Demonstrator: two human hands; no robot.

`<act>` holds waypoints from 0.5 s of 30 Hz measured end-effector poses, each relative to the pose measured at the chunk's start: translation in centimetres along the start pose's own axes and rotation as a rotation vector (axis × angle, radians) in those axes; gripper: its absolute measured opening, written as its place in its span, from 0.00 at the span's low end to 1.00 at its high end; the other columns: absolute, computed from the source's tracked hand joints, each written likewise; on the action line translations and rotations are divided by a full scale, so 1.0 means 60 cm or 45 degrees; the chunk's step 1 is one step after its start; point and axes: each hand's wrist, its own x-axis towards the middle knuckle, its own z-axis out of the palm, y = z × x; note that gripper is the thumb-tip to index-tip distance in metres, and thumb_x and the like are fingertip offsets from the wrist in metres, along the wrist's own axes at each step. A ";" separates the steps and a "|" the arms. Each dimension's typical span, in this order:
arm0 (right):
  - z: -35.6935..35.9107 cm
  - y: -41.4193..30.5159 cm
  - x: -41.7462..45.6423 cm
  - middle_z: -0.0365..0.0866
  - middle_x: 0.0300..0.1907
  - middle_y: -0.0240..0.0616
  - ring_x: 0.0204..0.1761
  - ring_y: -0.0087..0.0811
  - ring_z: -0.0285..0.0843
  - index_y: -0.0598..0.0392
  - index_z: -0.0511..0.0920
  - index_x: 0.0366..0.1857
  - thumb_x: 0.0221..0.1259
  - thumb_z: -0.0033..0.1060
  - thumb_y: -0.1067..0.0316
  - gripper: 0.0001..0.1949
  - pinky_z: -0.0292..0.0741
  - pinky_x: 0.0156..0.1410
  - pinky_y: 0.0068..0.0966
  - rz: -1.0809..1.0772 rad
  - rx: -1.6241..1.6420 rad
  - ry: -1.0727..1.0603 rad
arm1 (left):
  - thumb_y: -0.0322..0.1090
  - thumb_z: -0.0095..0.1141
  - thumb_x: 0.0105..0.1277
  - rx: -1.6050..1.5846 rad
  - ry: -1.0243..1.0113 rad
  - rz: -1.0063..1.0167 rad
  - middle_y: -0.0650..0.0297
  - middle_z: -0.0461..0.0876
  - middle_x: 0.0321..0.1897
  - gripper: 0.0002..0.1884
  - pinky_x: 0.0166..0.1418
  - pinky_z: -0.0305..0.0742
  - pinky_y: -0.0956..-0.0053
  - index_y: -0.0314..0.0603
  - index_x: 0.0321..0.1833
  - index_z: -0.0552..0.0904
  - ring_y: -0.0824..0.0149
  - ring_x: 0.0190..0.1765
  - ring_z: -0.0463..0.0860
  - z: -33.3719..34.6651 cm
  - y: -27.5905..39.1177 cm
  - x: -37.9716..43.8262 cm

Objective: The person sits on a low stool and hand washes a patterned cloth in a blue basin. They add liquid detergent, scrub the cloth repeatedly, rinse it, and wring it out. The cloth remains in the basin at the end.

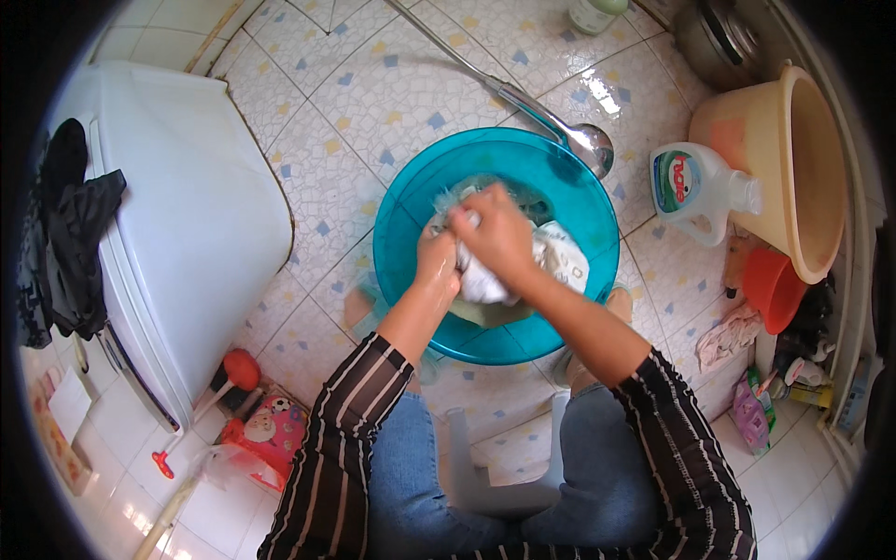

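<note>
A translucent teal plastic basin point(413, 182) stands on the tiled floor between my feet. Inside it lies a wet, light printed cloth point(565, 257), with an olive-toned cloth point(483, 313) under its lower edge. My left hand point(439, 257) grips a bunched part of the light cloth from the left. From the right, my right hand point(498, 231) is closed on the same cloth, slightly blurred, its fingers close to the left hand. Some water shows in the basin beyond my hands; the folds between my palms are mostly hidden.
A chrome shower head point(593, 148) lies against the basin's far rim. At right are a white detergent jug point(700, 189), a large beige tub point(784, 168) and a red plastic container point(770, 287). A white appliance point(189, 189) with dark clothing point(77, 245) stands at left.
</note>
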 end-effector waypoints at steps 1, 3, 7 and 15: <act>0.005 0.004 0.017 0.76 0.45 0.48 0.46 0.52 0.77 0.49 0.83 0.33 0.57 0.60 0.54 0.11 0.77 0.42 0.44 0.059 -0.033 0.070 | 0.33 0.53 0.69 0.025 -0.026 0.048 0.54 0.79 0.51 0.20 0.53 0.80 0.64 0.38 0.62 0.69 0.59 0.50 0.82 -0.011 0.002 -0.001; 0.023 -0.006 -0.005 0.77 0.49 0.45 0.49 0.51 0.75 0.50 0.83 0.31 0.57 0.61 0.57 0.10 0.76 0.48 0.43 -0.081 -0.041 0.160 | 0.42 0.51 0.70 0.062 -0.089 0.133 0.56 0.81 0.50 0.18 0.57 0.79 0.65 0.39 0.58 0.74 0.58 0.51 0.83 -0.027 0.000 0.003; 0.054 -0.036 -0.060 0.77 0.49 0.46 0.49 0.50 0.74 0.52 0.84 0.31 0.62 0.59 0.54 0.13 0.74 0.52 0.42 -0.169 -0.003 0.064 | 0.50 0.47 0.72 -0.332 -0.353 -0.301 0.55 0.81 0.52 0.22 0.60 0.76 0.59 0.42 0.59 0.74 0.56 0.53 0.81 -0.056 0.042 0.017; 0.055 -0.008 -0.028 0.80 0.44 0.46 0.43 0.51 0.75 0.54 0.84 0.28 0.63 0.58 0.53 0.15 0.74 0.47 0.46 0.089 -0.098 0.200 | 0.53 0.45 0.75 -0.043 -0.031 -0.168 0.54 0.76 0.58 0.25 0.55 0.79 0.61 0.41 0.64 0.69 0.58 0.54 0.81 -0.008 0.015 -0.007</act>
